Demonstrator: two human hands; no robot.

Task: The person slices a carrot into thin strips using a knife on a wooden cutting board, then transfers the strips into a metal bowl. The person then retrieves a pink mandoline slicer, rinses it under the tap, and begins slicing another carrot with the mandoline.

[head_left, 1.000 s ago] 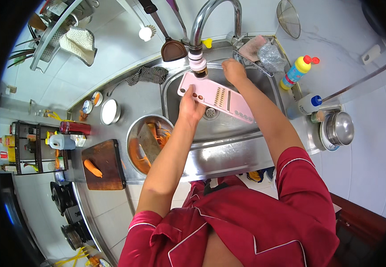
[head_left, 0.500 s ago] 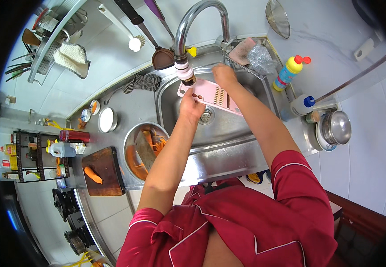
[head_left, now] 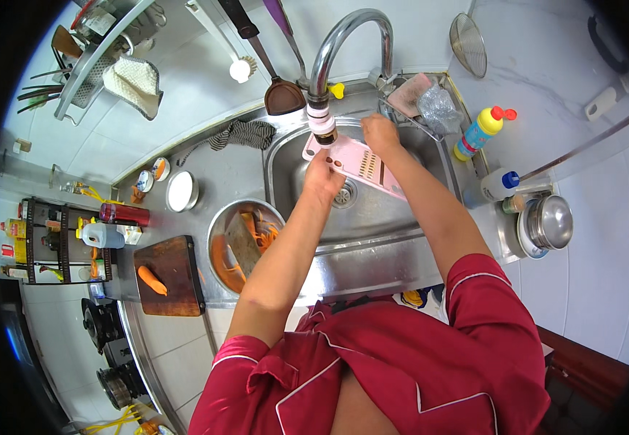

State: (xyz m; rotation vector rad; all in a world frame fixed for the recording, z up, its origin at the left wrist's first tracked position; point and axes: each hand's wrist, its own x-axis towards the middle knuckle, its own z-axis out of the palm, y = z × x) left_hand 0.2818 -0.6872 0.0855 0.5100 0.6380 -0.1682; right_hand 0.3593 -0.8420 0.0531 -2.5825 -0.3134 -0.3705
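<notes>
Over the sink [head_left: 372, 228], my left hand [head_left: 322, 176] is closed on the left end of a flat pink grater [head_left: 351, 158]. The grater lies slanted under the spout of the chrome faucet [head_left: 322, 61], its rows of slots facing up. My right hand [head_left: 380, 134] is closed beyond the grater, close to the faucet's base. Its fingers are turned away, so what it grips, if anything, is hidden. Left of the sink, a metal bowl [head_left: 211, 230] holds orange shreds and a broad blade [head_left: 243, 243]. A peeled carrot [head_left: 152, 280] rests on the wooden cutting board [head_left: 171, 293].
A white bowl [head_left: 182, 191] and two small dishes stand on the left counter near a striped cloth [head_left: 242, 135]. At the sink's back right corner are a pink sponge [head_left: 409, 94] and crumpled plastic [head_left: 439, 111]. Bottles [head_left: 480, 133] and stacked metal bowls [head_left: 549, 222] line the right side.
The whole view has shifted slightly, so the sink and faucet appear farther right and lower. Both hands and the grater keep nearly the same places relative to the sink.
</notes>
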